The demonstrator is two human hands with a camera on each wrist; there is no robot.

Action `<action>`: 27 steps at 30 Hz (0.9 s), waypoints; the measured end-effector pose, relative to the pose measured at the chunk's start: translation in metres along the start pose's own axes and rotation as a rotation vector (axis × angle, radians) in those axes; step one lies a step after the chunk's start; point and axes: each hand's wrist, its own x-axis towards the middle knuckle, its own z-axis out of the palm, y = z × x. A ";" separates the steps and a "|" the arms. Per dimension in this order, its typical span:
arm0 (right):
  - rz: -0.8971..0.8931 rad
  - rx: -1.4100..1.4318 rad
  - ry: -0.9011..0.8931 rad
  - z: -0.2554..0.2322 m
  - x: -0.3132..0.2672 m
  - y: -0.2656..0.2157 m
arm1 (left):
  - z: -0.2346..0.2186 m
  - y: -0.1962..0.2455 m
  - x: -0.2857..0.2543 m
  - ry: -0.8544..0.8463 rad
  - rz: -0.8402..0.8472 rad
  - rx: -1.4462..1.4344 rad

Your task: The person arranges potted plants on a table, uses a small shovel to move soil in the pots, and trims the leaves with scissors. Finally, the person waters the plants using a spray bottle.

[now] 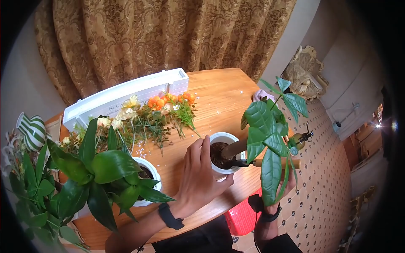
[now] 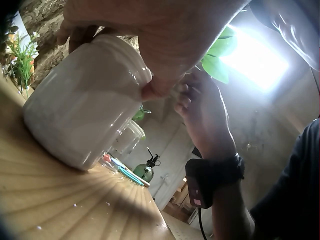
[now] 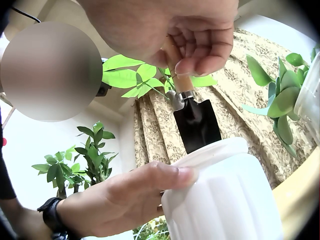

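A white pot (image 1: pixel 224 139) of dark soil (image 1: pixel 219 157) stands on the wooden table. My left hand (image 1: pixel 198 175) grips its side, with the thumb near the rim in the right wrist view. A thick stem (image 1: pixel 234 148) leans right out of the soil, topped by broad green leaves (image 1: pixel 263 120). My right hand (image 3: pixel 202 42) holds a small trowel by its wooden handle (image 3: pixel 176 60). The trowel's black blade (image 3: pixel 197 122) points down at the pot's mouth; its tip is hidden behind the rim. Leaves cover part of the right hand (image 1: pixel 289 183) in the head view.
Left of the pot stands another white pot (image 1: pixel 155 168) with a leafy plant (image 1: pixel 90 168). Artificial flowers (image 1: pixel 166 101) lie before a long white planter box (image 1: pixel 126 93) at the back. A spray bottle (image 1: pixel 300 139) stands at right; a red stool (image 1: pixel 241 217) is below the table edge.
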 end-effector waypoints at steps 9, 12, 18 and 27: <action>-0.011 -0.121 0.003 0.008 -0.008 0.006 | -0.001 0.005 -0.001 0.027 0.001 0.081; 0.065 -0.099 -0.072 0.003 -0.004 -0.001 | -0.001 0.005 -0.001 0.029 0.001 0.090; -0.016 0.053 0.063 0.012 -0.008 0.002 | 0.000 0.002 -0.002 0.016 -0.006 0.100; 0.023 0.078 0.079 0.022 0.000 -0.024 | 0.002 0.001 -0.002 0.025 -0.012 0.115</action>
